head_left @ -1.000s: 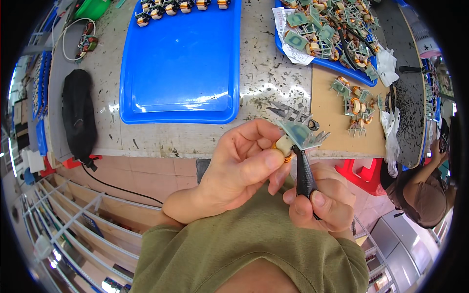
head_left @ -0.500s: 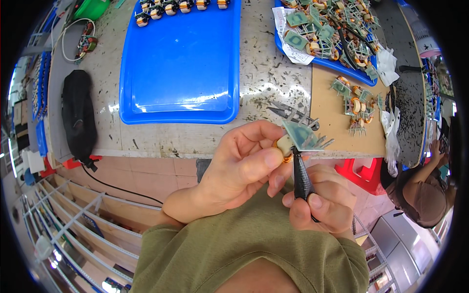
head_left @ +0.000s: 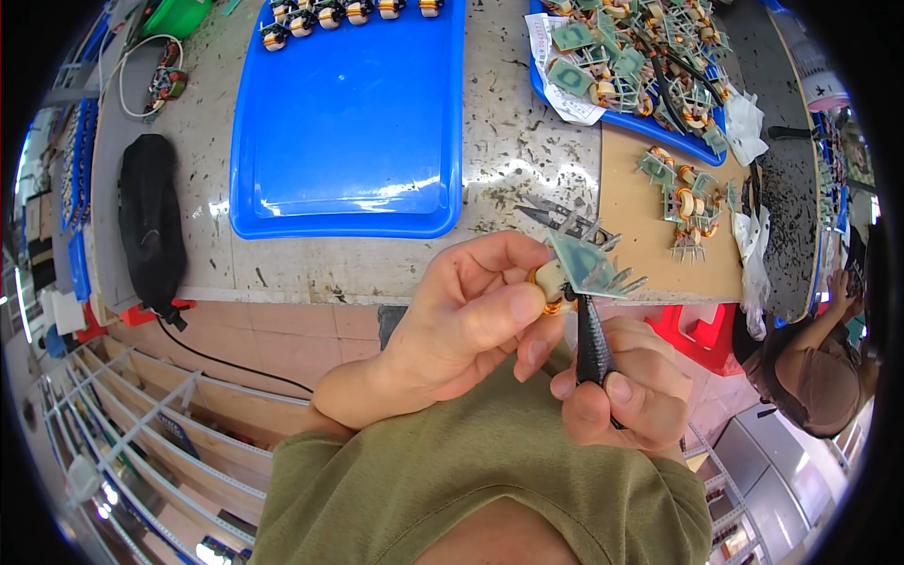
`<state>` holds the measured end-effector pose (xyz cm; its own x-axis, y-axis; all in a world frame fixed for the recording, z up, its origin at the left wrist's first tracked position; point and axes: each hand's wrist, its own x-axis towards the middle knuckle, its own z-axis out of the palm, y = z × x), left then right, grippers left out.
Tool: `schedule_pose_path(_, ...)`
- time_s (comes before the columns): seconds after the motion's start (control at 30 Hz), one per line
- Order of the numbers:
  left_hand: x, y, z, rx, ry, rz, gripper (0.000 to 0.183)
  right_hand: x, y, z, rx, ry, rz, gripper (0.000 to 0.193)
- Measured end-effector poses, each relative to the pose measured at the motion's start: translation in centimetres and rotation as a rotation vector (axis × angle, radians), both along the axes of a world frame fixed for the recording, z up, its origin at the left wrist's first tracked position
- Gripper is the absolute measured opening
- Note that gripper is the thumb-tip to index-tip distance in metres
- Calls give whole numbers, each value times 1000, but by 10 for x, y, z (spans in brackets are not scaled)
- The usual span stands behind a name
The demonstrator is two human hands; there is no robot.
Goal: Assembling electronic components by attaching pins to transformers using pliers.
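Observation:
Between the thumb and fingers of my left hand (head_left: pixel 471 315) is a coil with copper winding and a cream core (head_left: pixel 549 280), joined to a small green circuit board (head_left: pixel 586 266). Pale metal pins stick out from the board's far side and right side. My right hand (head_left: pixel 631 391) grips black tweezers (head_left: pixel 593 344) with a textured handle, tilted up toward the board. Their tip meets the spot between coil and board, where it is partly hidden. Just beyond the board, dark scissors (head_left: pixel 556 215) lie on the bench.
A blue tray (head_left: pixel 344 141) carries a row of finished-looking coil parts at its far end. Another blue tray (head_left: pixel 659 127) at the far right is heaped with coil boards; several more (head_left: pixel 687 200) sit on brown board. A black pouch (head_left: pixel 151 221) lies left. Another person (head_left: pixel 815 377) is at right.
My right hand and the tweezers have shifted slightly right. The circuit board has tilted a little; my left hand keeps its hold on the coil.

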<state>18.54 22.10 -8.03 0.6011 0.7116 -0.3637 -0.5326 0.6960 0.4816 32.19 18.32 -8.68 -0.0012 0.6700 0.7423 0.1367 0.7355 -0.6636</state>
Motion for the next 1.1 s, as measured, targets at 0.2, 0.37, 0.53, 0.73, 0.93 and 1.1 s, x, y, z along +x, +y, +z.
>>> schedule_pose_path(0.2,-2,1,-1,15,-12,-25,50,3,-1,2,-15,-43,39,36)
schedule_pose_path(0.37,-2,0,-1,10,-31,-15,49,2,-2,1,-11,-38,0,36)
schedule_pose_path(0.53,-1,-1,-2,27,-30,4,48,1,-4,2,-29,-40,-38,37)
schedule_pose_path(0.73,-5,0,-3,-8,-123,25,33,0,-1,3,-26,-83,-41,36)
schedule_pose_path(0.93,-6,0,-7,-36,-252,37,21,-1,-3,0,-5,-30,-65,35)
schedule_pose_path(1.1,1,-2,2,47,-3,60,49,0,-3,2,-33,-48,-57,33)
